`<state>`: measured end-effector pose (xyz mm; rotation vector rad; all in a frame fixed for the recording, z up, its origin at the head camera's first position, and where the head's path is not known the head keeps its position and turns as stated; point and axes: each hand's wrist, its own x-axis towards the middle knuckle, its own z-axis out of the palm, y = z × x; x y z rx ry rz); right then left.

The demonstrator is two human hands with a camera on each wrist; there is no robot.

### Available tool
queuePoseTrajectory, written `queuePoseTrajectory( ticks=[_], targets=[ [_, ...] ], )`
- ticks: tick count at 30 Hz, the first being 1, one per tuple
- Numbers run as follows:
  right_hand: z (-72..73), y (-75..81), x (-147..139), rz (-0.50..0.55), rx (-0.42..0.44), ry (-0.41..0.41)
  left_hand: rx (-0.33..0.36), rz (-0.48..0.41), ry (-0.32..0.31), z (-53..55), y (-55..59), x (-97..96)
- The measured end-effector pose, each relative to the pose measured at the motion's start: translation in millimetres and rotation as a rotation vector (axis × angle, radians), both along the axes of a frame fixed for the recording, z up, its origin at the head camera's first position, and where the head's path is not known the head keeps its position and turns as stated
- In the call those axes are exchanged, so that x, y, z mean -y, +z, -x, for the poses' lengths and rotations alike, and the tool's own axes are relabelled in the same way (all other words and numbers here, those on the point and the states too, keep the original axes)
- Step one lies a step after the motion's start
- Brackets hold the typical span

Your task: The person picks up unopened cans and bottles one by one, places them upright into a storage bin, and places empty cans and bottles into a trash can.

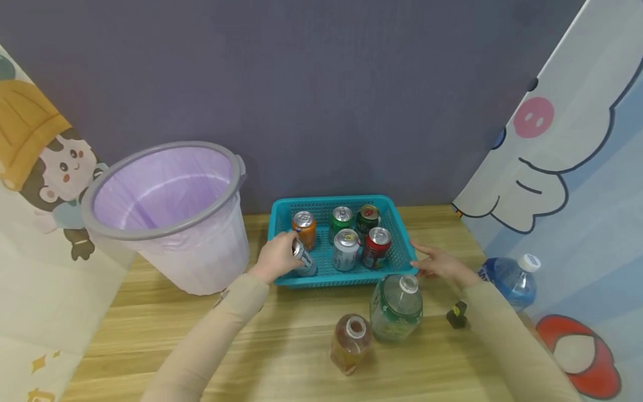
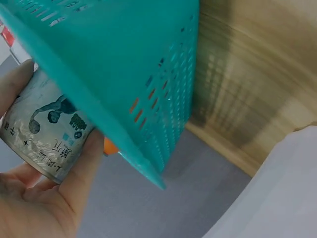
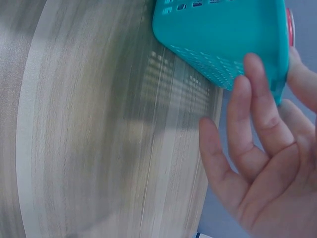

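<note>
Left hand (image 1: 275, 258) pinches a silver can (image 1: 306, 267).
The can leans inside the blue basket (image 1: 346, 280), which the right hand (image 1: 442, 266) touches, fingers apart. It looks like picking up; lifting needs a tight hold.

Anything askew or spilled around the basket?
Only one can looks askew: the silver can leans in the left hand's grip, while the other five cans stand upright in the teal basket. No spill shows.

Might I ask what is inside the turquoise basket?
Orange can, green can, dark-green can, silver can and red can; the left hand grips a tilted can. Basket floor beneath is covered.
</note>
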<state>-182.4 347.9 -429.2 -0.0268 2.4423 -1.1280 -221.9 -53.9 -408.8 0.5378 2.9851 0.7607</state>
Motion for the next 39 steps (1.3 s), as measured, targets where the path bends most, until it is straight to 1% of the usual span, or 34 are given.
queuePoseTrajectory(
  ticks=[2, 6, 9, 12, 17, 20, 24, 30, 36, 39],
  targets=[
    [0.1, -0.2, 0.0, -0.004, 0.007, 0.0, 0.009, 0.007, -0.007, 1.9, 0.7, -1.3],
    [0.8, 0.0, 0.2, -0.001, 0.016, 0.001, 0.046, 0.045, 0.001, 6.5, 2.4, -3.3],
    [1.5, -0.8, -0.6, 0.004, 0.017, 0.001, 0.071, 0.063, -0.012, 9.6, 6.9, -6.6],
    [2.0, -2.4, -2.9, -0.001, 0.019, -0.013, 0.079, 0.074, -0.02, 12.5, 10.9, -12.4],
    [1.9, -3.7, -5.3, 0.001, 0.012, -0.009, 0.116, 0.101, -0.002, 15.0, 14.9, -25.8],
    [0.9, -2.9, -5.3, 0.008, 0.006, -0.004, 0.122, 0.128, -0.006, 16.5, 16.1, -35.0],
    [-0.4, -0.6, -3.3, 0.006, -0.003, 0.005, 0.11, 0.16, -0.004, 18.9, 16.9, -43.1],
    [0.3, 1.8, -2.1, 0.03, 0.004, 0.002, 0.123, 0.144, 0.002, 24.6, 16.7, -45.1],
    [2.0, 1.5, -2.6, 0.001, -0.011, 0.009, 0.136, 0.12, 0.016, 28.1, 17.1, -45.5],
    [1.6, 0.1, -2.1, 0.001, -0.003, 0.007, 0.138, 0.123, 0.018, 29.5, 14.5, -44.9]
  ],
)
